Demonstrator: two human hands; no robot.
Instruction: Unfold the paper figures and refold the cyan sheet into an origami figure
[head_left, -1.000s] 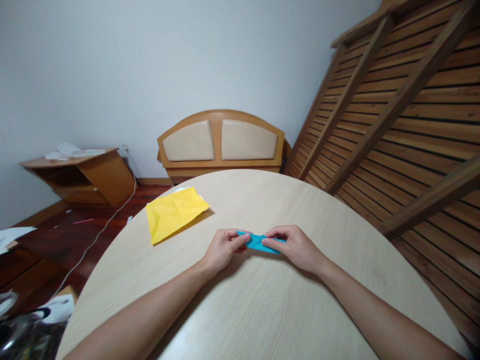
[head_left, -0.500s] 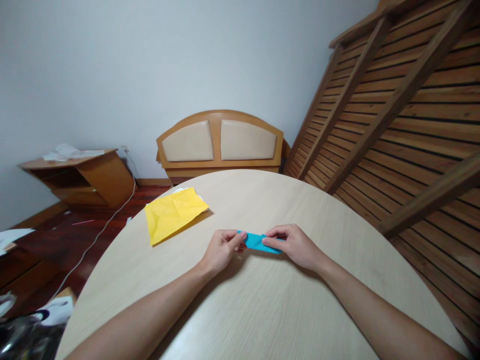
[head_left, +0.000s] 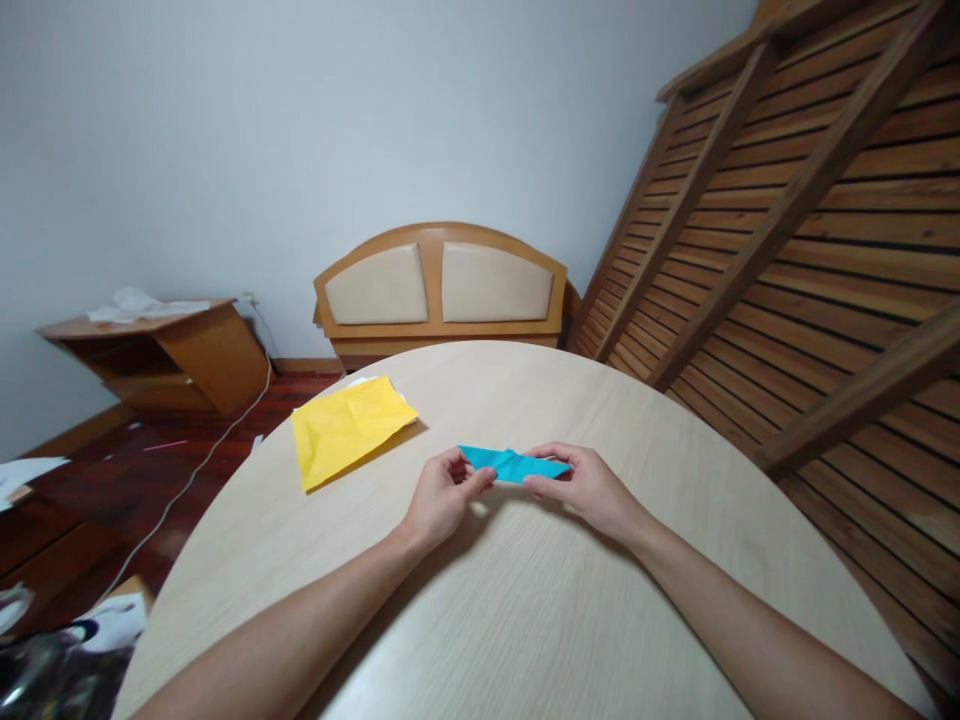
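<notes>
Round and pale, the table [head_left: 525, 620] fills the lower view, with a white wall behind it and a slatted wooden frame leaning at the right.

Both hands pinch a folded blue paper [head_left: 514, 464] held just above the table, near its middle. The left hand [head_left: 442, 495] has thumb and forefinger closed on the paper's left end; the right hand [head_left: 589, 485] has its fingertips closed on the right end. The paper is a long, narrow shape with pointed ends, and a crease seems to run across its middle.

To do this fold well, I judge the pinches should stay close to the crease, so the layers cannot slide. Equal tension from both sides would keep the points in line. Pressing it flat on the table before sharpening the crease would likely give a cleaner edge than working in the air.

Left of the blue paper and farther from the person lies a yellow sheet [head_left: 349, 428], creased, apart from both hands, near the table's edge.
</notes>
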